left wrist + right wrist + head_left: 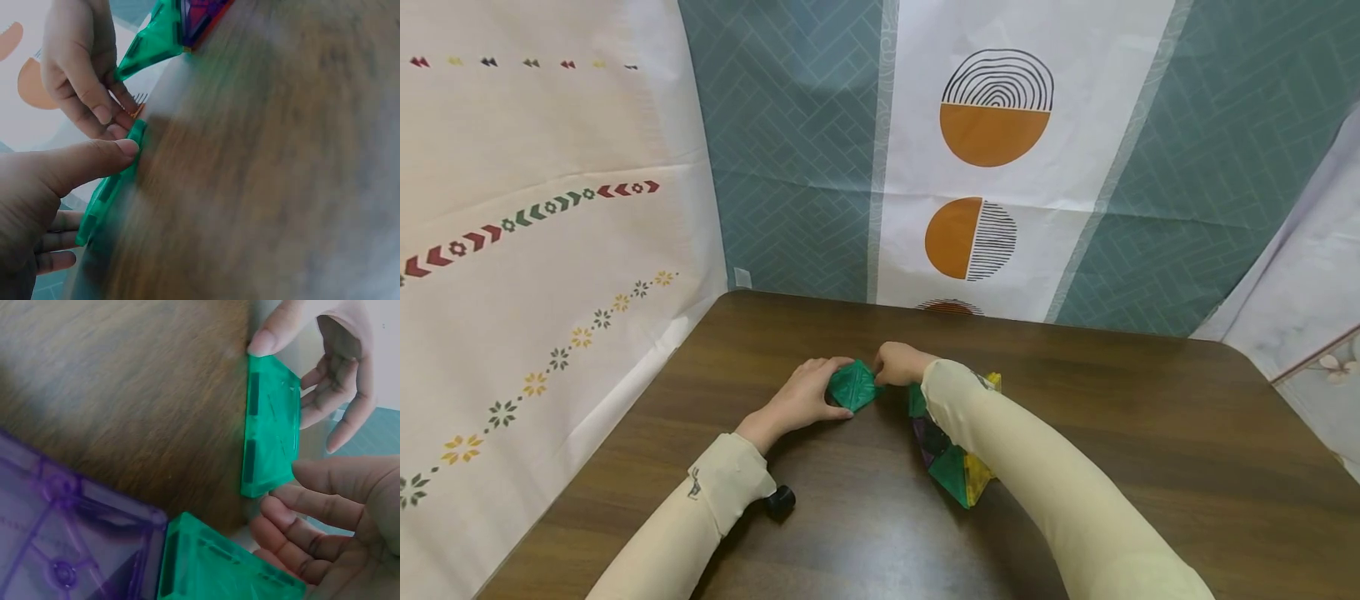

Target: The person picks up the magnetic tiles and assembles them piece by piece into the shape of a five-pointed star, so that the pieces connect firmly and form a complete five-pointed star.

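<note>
My left hand (797,396) grips a green translucent plastic magnetic tile (852,385) low over the brown table, thumb on its near edge and fingers at the far side. At the same tile's right corner, my right hand (902,365) pinches with thumb and fingertips, as the right wrist view shows. Under the right forearm lies a joined group of coloured tiles, with a green tile (951,475), a yellow tile (977,477) and a purple tile (69,531) visible. The sleeve hides much of this group. Another green tile (219,565) borders the purple one, close below the right fingers.
The brown wooden table (850,533) runs back to a patterned cloth (797,167). A white printed cloth (550,208) hangs along the left edge. Beside the left cuff is a small black object (780,502).
</note>
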The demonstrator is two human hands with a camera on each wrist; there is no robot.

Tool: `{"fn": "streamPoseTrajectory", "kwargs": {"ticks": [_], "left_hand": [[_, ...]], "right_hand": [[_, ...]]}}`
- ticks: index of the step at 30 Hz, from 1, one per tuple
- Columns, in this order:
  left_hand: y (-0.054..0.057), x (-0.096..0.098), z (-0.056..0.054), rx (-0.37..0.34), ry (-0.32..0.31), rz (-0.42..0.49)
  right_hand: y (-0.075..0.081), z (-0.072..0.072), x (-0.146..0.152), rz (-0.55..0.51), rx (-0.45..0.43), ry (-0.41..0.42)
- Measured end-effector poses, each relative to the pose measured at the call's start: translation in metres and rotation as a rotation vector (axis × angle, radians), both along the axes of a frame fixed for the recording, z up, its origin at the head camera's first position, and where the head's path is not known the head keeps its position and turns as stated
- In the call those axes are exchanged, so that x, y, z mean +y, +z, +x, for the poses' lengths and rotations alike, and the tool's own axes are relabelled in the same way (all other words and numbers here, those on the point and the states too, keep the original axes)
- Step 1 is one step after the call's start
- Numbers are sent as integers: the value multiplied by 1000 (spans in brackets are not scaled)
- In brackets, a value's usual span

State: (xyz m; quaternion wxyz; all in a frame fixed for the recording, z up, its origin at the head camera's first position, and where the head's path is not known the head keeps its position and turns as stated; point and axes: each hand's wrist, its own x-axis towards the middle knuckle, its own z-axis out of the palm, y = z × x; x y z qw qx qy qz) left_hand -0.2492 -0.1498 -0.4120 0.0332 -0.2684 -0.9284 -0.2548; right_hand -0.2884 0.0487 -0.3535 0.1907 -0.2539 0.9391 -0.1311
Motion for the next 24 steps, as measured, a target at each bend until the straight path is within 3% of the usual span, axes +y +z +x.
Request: {"fn": "streamPoseTrajectory", "kwargs": {"ticks": [6, 11, 19, 24], "left_hand": [[3, 1, 4, -8, 53, 79], [14, 7, 9, -45, 117, 171], [34, 22, 19, -96, 164, 255], [41, 25, 22, -205, 149, 382]], "right_hand": [[8, 3, 4, -96, 19, -41], [17, 4, 9, -219, 68, -81], [26, 6, 21, -440, -62, -207], [30, 7, 30, -466, -51, -183]]}}
